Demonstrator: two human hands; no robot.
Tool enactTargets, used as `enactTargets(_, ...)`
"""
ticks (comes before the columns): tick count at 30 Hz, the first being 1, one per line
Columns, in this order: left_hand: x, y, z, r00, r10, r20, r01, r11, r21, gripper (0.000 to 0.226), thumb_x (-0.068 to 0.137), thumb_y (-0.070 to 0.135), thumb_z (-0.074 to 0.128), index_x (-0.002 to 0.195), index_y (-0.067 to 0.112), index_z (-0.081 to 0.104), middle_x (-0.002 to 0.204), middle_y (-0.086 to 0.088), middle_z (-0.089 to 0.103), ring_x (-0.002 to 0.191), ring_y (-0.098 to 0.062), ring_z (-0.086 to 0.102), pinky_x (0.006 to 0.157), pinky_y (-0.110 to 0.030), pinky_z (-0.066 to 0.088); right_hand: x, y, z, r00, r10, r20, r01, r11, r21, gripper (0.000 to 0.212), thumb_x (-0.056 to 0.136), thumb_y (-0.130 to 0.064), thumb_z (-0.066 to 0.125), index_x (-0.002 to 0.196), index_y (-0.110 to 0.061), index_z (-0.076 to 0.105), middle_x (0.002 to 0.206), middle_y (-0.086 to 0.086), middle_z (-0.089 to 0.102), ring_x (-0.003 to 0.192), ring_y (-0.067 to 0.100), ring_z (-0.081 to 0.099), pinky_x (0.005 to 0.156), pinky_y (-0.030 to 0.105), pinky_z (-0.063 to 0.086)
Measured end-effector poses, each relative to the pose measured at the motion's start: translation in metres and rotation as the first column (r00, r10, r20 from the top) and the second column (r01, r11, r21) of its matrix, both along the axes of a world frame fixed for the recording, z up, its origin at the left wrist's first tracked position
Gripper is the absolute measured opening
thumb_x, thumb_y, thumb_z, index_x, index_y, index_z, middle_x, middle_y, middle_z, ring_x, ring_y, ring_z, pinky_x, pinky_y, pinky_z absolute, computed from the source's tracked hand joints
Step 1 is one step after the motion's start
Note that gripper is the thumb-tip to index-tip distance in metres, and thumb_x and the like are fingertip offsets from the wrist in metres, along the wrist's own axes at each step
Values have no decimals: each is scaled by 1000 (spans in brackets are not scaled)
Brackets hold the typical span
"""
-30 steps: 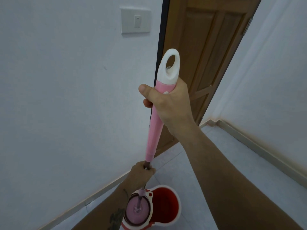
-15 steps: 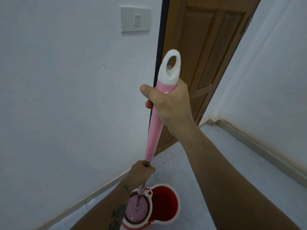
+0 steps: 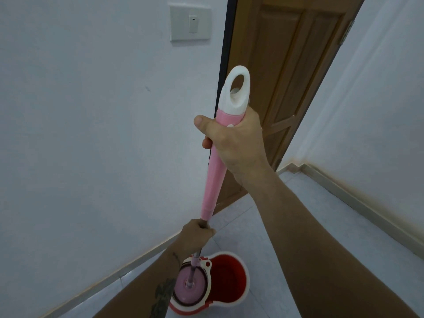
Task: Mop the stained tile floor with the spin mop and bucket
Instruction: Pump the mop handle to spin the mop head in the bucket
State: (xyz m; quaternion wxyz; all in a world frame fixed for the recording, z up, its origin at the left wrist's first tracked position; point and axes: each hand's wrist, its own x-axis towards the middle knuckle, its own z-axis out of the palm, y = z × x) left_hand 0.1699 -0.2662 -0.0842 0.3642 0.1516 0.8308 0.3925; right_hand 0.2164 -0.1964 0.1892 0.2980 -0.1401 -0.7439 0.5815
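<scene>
The spin mop's pink handle (image 3: 214,177) with a white loop at its top stands nearly upright in front of me. My right hand (image 3: 234,143) grips the handle just under the white loop. Lower down, my left hand (image 3: 195,235) grips the thin metal shaft below the pink sleeve. The pink mop head (image 3: 189,289) sits in the spinner basket of the red and white bucket (image 3: 231,278) on the grey tile floor (image 3: 270,249). The bucket's open red well lies to the right of the mop head.
A white wall with a light switch (image 3: 190,25) rises on the left. A brown wooden door (image 3: 282,72) stands behind the mop. Another white wall with a skirting board (image 3: 358,203) runs along the right.
The mop handle and both hands have stayed almost in place, shifting only slightly. The mop head still sits in the spinner basket.
</scene>
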Motion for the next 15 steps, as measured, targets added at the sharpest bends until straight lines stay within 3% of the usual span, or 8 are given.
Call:
enactTargets(10, 0, -2, 0, 999, -33, 10, 33, 999, -13, 14, 94, 23, 60, 82, 16, 57, 70, 0, 52, 69, -13, 52, 72, -24, 46, 0, 0, -5, 1000, -1, 11, 1, 1000, 25, 29, 83, -25, 75, 99, -22, 51, 84, 5, 66, 62, 11, 65, 51, 6, 48)
enactTargets(15, 1, -5, 1, 999, -38, 20, 38, 999, -18, 17, 95, 24, 59, 79, 17, 56, 65, 3, 48, 60, -10, 47, 65, -22, 44, 0, -1, -8, 1000, 5, 4, -5, 999, 38, 28, 83, -24, 75, 101, -16, 54, 85, 10, 67, 63, 11, 65, 54, 8, 51)
